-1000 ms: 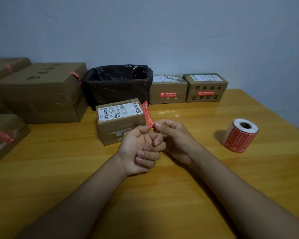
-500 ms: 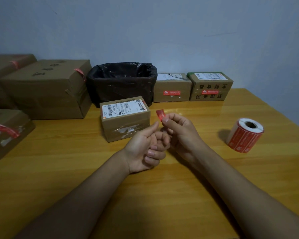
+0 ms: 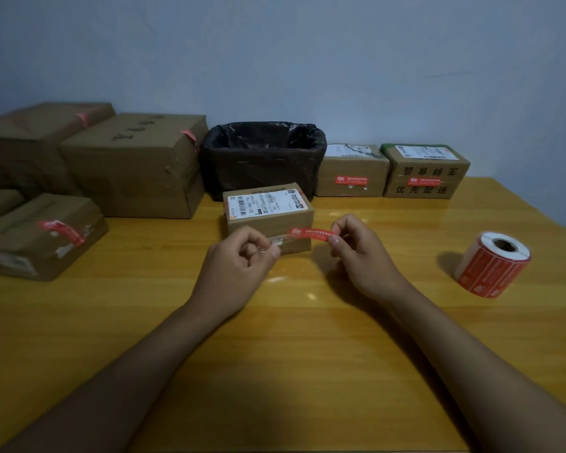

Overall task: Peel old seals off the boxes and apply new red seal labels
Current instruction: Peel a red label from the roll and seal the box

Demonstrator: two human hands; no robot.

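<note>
A small cardboard box [image 3: 268, 220] with a white shipping label on top stands mid-table, with torn pale residue on its front face. My right hand [image 3: 356, 256] pinches the right end of a red seal label [image 3: 311, 233] and holds it level in front of that box. My left hand [image 3: 239, 259] hovers just left of the label's free end. Its fingers are curled and its thumb lies against the index finger, with nothing visible between them. A roll of red seal labels [image 3: 492, 264] lies on its side at the right.
A bin lined with a black bag [image 3: 262, 165] stands behind the small box. Two boxes with fresh red seals [image 3: 352, 173] [image 3: 425, 173] stand to its right. Several larger boxes with torn old red seals [image 3: 134, 165] [image 3: 43, 235] crowd the left. The wooden table [image 3: 275, 338] ends against the wall.
The red label was upright, then folded small at my right fingertips, and is now stretched out level. My hands have moved apart, the left one leftward. The view has shifted slightly.
</note>
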